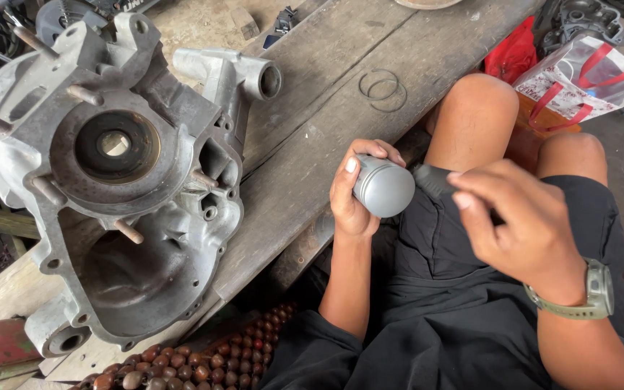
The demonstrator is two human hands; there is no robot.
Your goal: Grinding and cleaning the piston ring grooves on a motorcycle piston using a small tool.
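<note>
Right now I am holding a grey metal piston in my left hand, fingers wrapped around its skirt so the rounded crown is facing up toward me, over my lap at the near edge of the wooden bench. My right hand is closing on a black-handled tool — its tip is pressing against the piston's right side. To the far left a large aluminium engine case is taking up most of the bench, studs sticking out. Thin piston rings are lying farther back on the planks — well apart. A beaded seat mat is sitting near my left elbow.
</note>
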